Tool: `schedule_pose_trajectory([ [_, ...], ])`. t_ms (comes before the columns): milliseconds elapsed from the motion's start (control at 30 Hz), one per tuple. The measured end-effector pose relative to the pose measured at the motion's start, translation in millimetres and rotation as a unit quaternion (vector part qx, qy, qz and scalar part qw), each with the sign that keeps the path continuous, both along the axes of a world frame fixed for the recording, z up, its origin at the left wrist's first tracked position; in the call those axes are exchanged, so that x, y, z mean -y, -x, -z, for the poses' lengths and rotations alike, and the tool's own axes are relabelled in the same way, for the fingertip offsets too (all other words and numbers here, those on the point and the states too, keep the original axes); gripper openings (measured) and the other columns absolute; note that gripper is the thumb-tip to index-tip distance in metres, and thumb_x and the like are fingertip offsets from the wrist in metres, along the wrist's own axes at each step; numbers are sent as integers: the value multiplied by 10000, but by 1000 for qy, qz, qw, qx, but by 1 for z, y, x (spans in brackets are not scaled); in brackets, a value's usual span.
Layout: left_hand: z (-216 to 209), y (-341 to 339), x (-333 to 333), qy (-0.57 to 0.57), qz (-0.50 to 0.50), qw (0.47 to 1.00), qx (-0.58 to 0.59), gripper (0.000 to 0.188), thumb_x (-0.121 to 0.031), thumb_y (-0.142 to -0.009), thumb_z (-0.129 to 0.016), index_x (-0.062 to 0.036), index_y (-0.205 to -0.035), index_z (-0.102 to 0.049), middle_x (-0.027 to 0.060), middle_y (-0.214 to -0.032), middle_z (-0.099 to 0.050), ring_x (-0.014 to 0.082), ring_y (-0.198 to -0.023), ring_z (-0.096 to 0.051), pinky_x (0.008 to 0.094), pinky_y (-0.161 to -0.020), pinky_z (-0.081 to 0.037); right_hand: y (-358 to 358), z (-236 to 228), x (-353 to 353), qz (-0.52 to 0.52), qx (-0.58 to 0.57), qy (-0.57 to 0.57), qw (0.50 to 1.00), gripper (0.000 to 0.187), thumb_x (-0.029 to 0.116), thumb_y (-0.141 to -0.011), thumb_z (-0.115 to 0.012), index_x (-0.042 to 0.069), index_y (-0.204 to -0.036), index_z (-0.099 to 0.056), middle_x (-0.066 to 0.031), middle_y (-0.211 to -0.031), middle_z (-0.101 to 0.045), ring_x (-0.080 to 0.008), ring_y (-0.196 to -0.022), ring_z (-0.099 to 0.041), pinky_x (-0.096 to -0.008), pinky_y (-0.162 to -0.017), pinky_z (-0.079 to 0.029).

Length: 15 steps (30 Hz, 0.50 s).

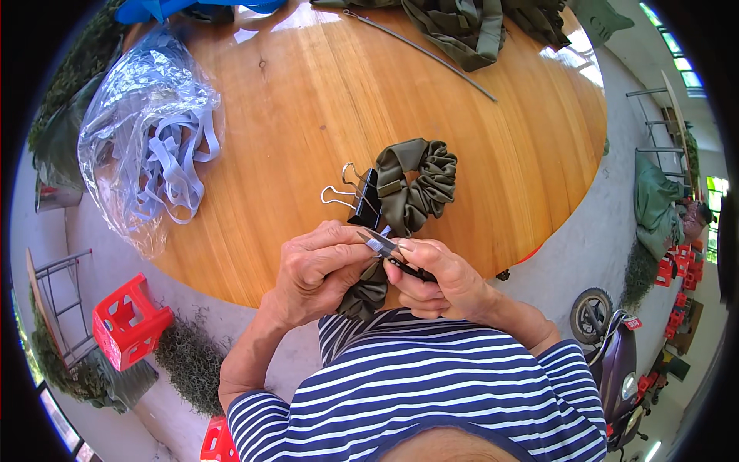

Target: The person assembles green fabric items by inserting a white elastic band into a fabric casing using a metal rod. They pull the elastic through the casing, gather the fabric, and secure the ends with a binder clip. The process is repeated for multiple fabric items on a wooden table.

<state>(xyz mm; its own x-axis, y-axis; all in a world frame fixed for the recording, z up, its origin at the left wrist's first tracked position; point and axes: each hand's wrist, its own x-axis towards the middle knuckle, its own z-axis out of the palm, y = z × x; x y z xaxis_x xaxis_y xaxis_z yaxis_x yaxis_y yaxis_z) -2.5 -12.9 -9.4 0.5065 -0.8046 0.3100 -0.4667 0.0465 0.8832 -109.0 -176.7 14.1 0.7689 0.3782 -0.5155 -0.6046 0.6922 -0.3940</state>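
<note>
A gathered olive fabric band lies looped at the near edge of the table, its other end hanging below my hands. My left hand is closed, pinching the band where a bit of pale elastic shows. In my right hand is a pair of small black thread snips, its pointed blades at the elastic beside my left fingertips. Whether the blades touch the elastic I cannot tell. Just beyond my left hand, a large black binder clip with silver handles sits against the band.
The round wooden table carries a clear plastic bag of pale blue elastic strips at left. A thin metal rod and olive fabric pieces lie at the far side. A red stool stands left; a scooter is at right.
</note>
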Motion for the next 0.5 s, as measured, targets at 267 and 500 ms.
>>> schedule_pose_trajectory([
  [267, 5, 0, -5, 6, -2, 1000, -21, 120, 37, -708, -622, -5, -820, -630, 101, -864, -624, 199, -720, -585, 269, -632, -463, 3, -10, 33, 84, 191, 296, 932, 250, 258, -896, -453, 22, -834, -507, 35, -531, -392, -38, -420, -317, -176, -392, -254],
  [500, -6, 3, -8, 6, -33, 991, -127, 124, 32, -729, -626, 1, -848, -644, 107, -920, -620, 156, -775, -589, 245, -673, -470, -50, -2, 86, 159, 268, 915, 257, 251, 176, -773, -644, 11, -950, -577, -61, -714, -564, -172, -590, -512, -257, -521, -411],
])
